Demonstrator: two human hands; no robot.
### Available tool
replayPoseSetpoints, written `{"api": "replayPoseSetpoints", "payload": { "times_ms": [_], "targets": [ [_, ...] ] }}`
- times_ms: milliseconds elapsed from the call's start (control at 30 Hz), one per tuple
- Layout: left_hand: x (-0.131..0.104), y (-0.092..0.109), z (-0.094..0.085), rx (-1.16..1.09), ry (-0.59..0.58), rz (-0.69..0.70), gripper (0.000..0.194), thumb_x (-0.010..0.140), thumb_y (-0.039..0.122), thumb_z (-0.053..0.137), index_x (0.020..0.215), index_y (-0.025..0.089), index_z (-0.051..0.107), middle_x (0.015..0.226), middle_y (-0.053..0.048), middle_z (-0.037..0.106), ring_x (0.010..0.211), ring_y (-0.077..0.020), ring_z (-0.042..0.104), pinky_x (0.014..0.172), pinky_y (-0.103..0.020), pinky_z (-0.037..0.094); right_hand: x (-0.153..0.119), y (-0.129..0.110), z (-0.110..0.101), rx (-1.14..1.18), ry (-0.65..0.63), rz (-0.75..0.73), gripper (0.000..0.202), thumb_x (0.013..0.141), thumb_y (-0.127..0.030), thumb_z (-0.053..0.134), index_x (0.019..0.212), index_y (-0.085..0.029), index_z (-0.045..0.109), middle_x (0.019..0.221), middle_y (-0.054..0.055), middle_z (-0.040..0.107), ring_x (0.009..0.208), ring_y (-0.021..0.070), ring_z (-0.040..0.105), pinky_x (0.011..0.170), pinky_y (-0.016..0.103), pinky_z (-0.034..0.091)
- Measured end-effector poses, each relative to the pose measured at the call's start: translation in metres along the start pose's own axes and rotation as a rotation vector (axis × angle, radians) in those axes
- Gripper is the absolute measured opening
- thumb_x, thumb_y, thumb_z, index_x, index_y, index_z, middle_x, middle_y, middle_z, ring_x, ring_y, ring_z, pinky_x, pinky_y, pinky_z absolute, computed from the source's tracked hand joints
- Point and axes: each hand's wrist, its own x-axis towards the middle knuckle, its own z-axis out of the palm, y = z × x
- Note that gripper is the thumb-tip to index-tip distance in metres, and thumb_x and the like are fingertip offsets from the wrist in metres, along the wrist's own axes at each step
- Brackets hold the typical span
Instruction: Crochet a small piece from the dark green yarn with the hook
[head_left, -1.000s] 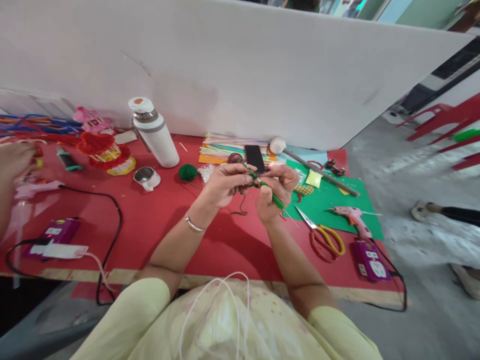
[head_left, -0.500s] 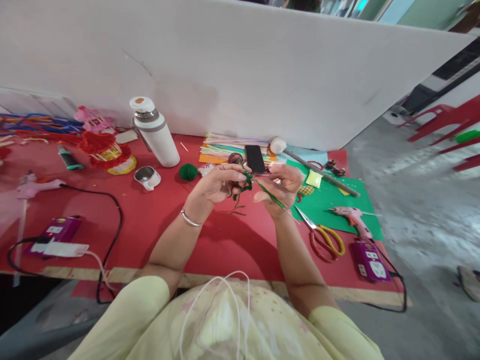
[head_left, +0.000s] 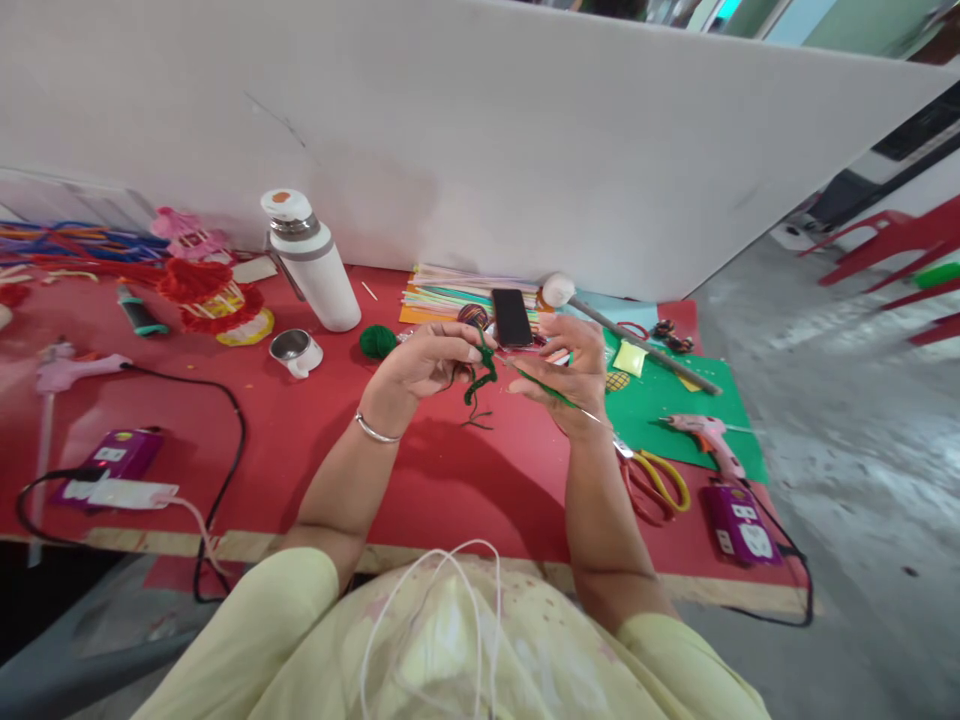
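Between thumb and fingers, my left hand [head_left: 431,362] pinches a short strip of dark green crochet [head_left: 481,380], which hangs down with a loose yarn tail under it. My right hand [head_left: 568,375] grips a crochet hook [head_left: 551,389] with a green handle. The hook's tip points left at the crochet's upper part; whether it sits in a loop is too small to tell. Left of my left hand lies a ball of green yarn [head_left: 377,342]. A black phone [head_left: 512,318] lies just beyond both hands, beside a multicoloured yarn ball [head_left: 472,317].
Scissors [head_left: 652,482] lie by my right forearm, near a pink glue gun [head_left: 709,436] and a purple power block [head_left: 742,522]. On the left stand a white flask [head_left: 315,265] and a steel cup [head_left: 295,352]. A white panel [head_left: 480,140] closes the table's back.
My right hand has tilted, and the hook lies flatter with its shaft over the scissors' blades. My left hand has shifted slightly left, and more of the crochet strip hangs in view.
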Motion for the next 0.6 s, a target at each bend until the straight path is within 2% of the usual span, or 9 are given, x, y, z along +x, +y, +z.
{"api": "replayPoseSetpoints", "payload": {
  "times_ms": [133, 267, 433, 500, 600],
  "targets": [
    [0.001, 0.000, -0.003, 0.071, -0.076, -0.007, 0.020, 0.055, 0.010, 0.079, 0.075, 0.012, 0.080, 0.055, -0.002, 0.070, 0.042, -0.0120, 0.062, 0.042, -0.019, 0.047, 0.007, -0.004, -0.008, 0.183, -0.142, 0.067, 0.020, 0.091, -0.051, 0.080, 0.103, -0.036, 0.085, 0.146, 0.005, 0.063, 0.129, 0.0289, 0.062, 0.086, 0.040, 0.065],
    [0.005, -0.004, -0.008, 0.092, -0.156, -0.044, 0.021, 0.055, 0.010, 0.078, 0.075, 0.012, 0.081, 0.055, -0.003, 0.070, 0.041, -0.0128, 0.063, 0.044, -0.020, 0.050, 0.017, -0.011, -0.016, 0.329, -0.164, 0.064, 0.014, 0.092, -0.045, 0.080, 0.101, -0.036, 0.086, 0.147, 0.004, 0.065, 0.131, 0.0292, 0.062, 0.085, 0.041, 0.066],
    [0.008, -0.005, -0.012, 0.087, -0.235, -0.078, 0.021, 0.052, 0.010, 0.077, 0.073, 0.013, 0.082, 0.068, -0.005, 0.078, 0.040, -0.0110, 0.060, 0.041, -0.021, 0.048, 0.020, -0.016, -0.024, 0.418, -0.206, 0.119, 0.012, 0.092, -0.044, 0.080, 0.099, -0.037, 0.086, 0.146, 0.002, 0.066, 0.133, 0.0282, 0.061, 0.089, 0.042, 0.065],
    [0.007, -0.004, -0.013, 0.119, -0.284, -0.079, 0.022, 0.053, 0.011, 0.078, 0.074, 0.012, 0.083, 0.063, -0.005, 0.075, 0.041, -0.0115, 0.060, 0.042, -0.021, 0.047, 0.020, -0.016, -0.021, 0.490, -0.229, 0.168, 0.013, 0.093, -0.045, 0.079, 0.098, -0.037, 0.087, 0.144, 0.002, 0.066, 0.132, 0.0278, 0.062, 0.092, 0.042, 0.064],
    [0.005, -0.004, -0.011, 0.141, -0.294, -0.021, 0.023, 0.055, 0.014, 0.084, 0.078, 0.013, 0.085, 0.060, -0.005, 0.072, 0.046, -0.0131, 0.063, 0.045, -0.021, 0.048, 0.018, -0.017, -0.006, 0.636, -0.164, 0.285, 0.025, 0.095, -0.054, 0.074, 0.089, -0.033, 0.087, 0.138, 0.004, 0.066, 0.127, 0.0267, 0.064, 0.091, 0.042, 0.064]
  ]
}}
